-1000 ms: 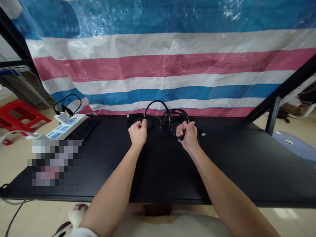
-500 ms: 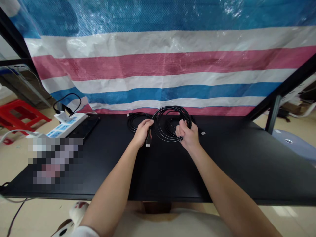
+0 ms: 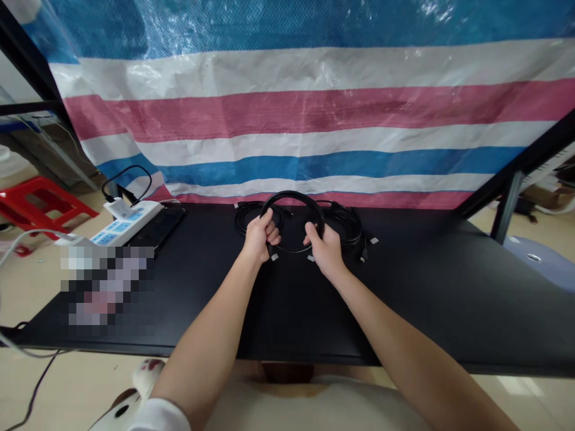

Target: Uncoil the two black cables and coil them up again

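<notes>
A coiled black cable (image 3: 291, 194) is held up between my two hands above the black table. My left hand (image 3: 260, 235) is closed round the coil's left side, thumb on top. On its right side my right hand (image 3: 327, 247) is wrapped round the strands, with the thumb pointing up. Pale-tipped plugs hang or lie just below, one near each hand; which cable each belongs to I cannot tell. Behind my left hand lies a second black cable coil (image 3: 241, 222). Another black coil (image 3: 353, 226) with plug ends rests on the table beyond my right hand.
The black table (image 3: 431, 287) ends at a striped plastic sheet (image 3: 314, 111). At the left are a white power strip (image 3: 128, 222) with plugs, a dark phone-like slab (image 3: 168, 224) and a blurred-out patch. A red stool (image 3: 42, 203) stands on the floor beyond.
The held coil has become tighter and smaller. My left hand has moved from a strand near the plug to a full grip on the coil, and my right hand has shifted left.
</notes>
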Demonstrator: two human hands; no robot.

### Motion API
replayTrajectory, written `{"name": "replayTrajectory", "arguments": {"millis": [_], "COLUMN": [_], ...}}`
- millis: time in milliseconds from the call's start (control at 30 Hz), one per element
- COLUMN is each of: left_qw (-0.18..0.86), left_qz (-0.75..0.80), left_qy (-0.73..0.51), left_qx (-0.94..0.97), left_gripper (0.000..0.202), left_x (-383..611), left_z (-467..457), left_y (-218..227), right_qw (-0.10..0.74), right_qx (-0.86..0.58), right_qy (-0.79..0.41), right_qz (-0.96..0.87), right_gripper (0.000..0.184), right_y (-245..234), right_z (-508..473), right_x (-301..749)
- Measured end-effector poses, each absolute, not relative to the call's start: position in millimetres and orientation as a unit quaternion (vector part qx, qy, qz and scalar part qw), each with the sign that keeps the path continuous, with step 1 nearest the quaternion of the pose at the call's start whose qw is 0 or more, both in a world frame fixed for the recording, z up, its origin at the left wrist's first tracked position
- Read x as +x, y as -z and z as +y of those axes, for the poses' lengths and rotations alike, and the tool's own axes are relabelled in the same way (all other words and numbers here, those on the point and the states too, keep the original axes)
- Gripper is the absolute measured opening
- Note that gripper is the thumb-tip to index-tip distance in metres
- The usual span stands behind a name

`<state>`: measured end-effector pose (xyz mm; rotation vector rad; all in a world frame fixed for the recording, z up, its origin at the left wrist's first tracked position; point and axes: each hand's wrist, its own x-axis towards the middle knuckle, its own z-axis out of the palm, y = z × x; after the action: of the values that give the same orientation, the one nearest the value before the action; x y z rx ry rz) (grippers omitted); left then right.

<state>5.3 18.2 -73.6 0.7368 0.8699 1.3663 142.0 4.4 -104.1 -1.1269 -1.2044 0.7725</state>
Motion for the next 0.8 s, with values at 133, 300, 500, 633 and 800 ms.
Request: {"name": "replayTrajectory", "arguments": {"millis": [133, 300, 500, 633, 800], "left_qw": [0.626, 0.579, 0.405, 0.248, 0.126], "left_qz": [0.379, 0.398, 0.56, 0.711, 0.777], "left_qy": [-0.636, -0.691, -0.692, -0.538, -0.359], "left_qx": [0.246, 0.17, 0.208, 0.379, 0.502], "left_gripper": [0.052, 0.046, 0.005, 0.04, 0.07], "left_x": [-5, -20, -33, -35, -28], "left_z": [19, 28, 41, 39, 28], "left_y": [69, 69, 82, 93, 97], "right_qw": [0.565, 0.28, 0.145, 0.14, 0.155], "right_qx": [-0.521, -0.668, -0.699, -0.712, -0.742], "right_qy": [-0.222, -0.135, -0.178, -0.198, -0.197], "right_qz": [-0.6, -0.676, -0.677, -0.659, -0.622], "right_gripper": [0.039, 0.03, 0.043, 0.043, 0.039], "right_y": [101, 72, 54, 62, 71], "right_z": [3, 14, 43, 57, 62], "right_x": [136, 118, 88, 77, 73]}}
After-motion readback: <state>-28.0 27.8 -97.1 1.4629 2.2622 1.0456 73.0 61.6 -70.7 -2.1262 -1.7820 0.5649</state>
